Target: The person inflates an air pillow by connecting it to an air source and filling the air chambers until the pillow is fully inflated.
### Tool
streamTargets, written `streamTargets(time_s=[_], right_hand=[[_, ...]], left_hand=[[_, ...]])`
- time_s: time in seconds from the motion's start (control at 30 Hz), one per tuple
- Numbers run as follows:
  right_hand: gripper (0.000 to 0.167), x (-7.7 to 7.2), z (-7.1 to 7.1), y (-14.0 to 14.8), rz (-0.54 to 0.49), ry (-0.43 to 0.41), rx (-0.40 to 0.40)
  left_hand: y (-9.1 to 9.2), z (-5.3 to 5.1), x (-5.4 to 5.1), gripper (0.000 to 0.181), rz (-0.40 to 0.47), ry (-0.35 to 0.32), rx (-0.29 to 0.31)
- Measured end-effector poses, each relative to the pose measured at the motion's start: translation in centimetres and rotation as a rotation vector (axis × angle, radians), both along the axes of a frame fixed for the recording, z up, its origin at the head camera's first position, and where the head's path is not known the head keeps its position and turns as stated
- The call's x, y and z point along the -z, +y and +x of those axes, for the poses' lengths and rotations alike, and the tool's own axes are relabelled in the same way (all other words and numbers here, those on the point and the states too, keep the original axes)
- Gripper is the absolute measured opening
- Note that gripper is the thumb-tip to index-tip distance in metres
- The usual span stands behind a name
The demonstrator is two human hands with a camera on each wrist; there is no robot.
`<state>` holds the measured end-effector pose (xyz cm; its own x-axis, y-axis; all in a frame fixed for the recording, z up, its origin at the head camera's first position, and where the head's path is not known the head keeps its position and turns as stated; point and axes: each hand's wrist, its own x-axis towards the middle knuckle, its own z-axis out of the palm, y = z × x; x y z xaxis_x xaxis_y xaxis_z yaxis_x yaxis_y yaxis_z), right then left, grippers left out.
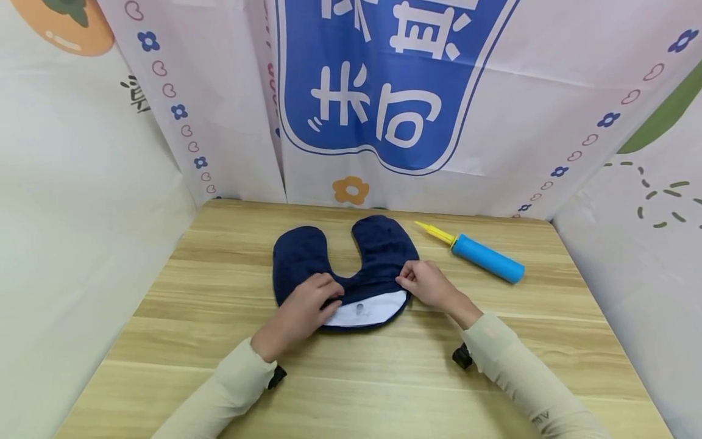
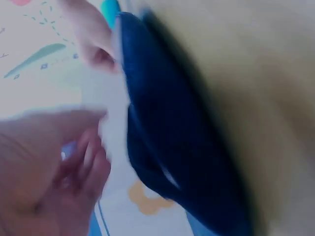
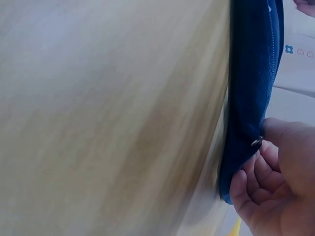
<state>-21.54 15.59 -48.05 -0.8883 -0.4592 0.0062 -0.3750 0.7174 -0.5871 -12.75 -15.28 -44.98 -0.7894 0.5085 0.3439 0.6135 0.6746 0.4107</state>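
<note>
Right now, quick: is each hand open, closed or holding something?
Left hand: open, fingers loosely bent above the navy pillow, holding nothing.
Right hand: closed, pinching the navy pillow's edge by the zipper pull.

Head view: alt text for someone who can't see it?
A right hand pinches the edge of a navy, U-shaped plush pillow opened to show white material; the left hand is over it. A yellow-nozzled blue cylindrical pump lies to its right on a wood-grain table.
</note>
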Motion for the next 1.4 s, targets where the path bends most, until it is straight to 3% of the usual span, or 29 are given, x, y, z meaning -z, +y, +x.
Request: streamTargets(time_s=[0.07,0.13,0.23,0.37,0.47,0.57,0.67,0.73,0.93,1.17,1.4], right_hand=[[0.012,-0.1,0.0,0.1,0.001,0.008,0.004],[0.012,-0.1,-0.1,0.1,0.002,0.023,0.002],[0.011,-0.1,0.0,0.1,-0.003,0.037,-0.004],[0.01,-0.6,0.4,0.0,-0.003,0.048,-0.007],[0.01,-1.4,1.0,-0.3,0.023,0.125,-0.031],[0.014,-2.5,2.0,-1.0,0.047,0.26,-0.089],[0.016,-3.6,3.1,-2.0,0.048,0.355,-0.18],[0.017,-3.8,3.9,-2.8,0.048,0.371,-0.25],[0.019,-2.4,5.4,-4.9,0.102,0.36,-0.355],[0.015,-0.6,5.9,-6.4,0.134,0.41,-0.351],[0.009,-0.1,5.9,-7.0,0.093,0.493,-0.33]], left_hand=[[0.9,-0.4,-0.2,0.017,-0.003,-0.068,0.113],[1.5,-1.0,0.0,0.021,-0.008,-0.145,0.177],[2.1,-1.9,0.6,0.025,0.012,-0.234,0.191],[2.3,-2.9,1.5,0.025,0.043,-0.284,0.157],[2.2,-3.3,2.1,0.025,0.055,-0.283,0.157],[2.1,-3.6,2.4,0.026,0.059,-0.286,0.169],[2.0,-3.8,2.7,0.026,0.053,-0.294,0.174],[2.0,-3.9,2.8,0.026,0.05,-0.304,0.17],[1.8,-4.0,2.9,0.026,0.064,-0.312,0.187],[1.7,-4.1,2.8,0.029,0.089,-0.33,0.211],[1.4,-4.0,2.7,0.032,0.081,-0.355,0.205]])
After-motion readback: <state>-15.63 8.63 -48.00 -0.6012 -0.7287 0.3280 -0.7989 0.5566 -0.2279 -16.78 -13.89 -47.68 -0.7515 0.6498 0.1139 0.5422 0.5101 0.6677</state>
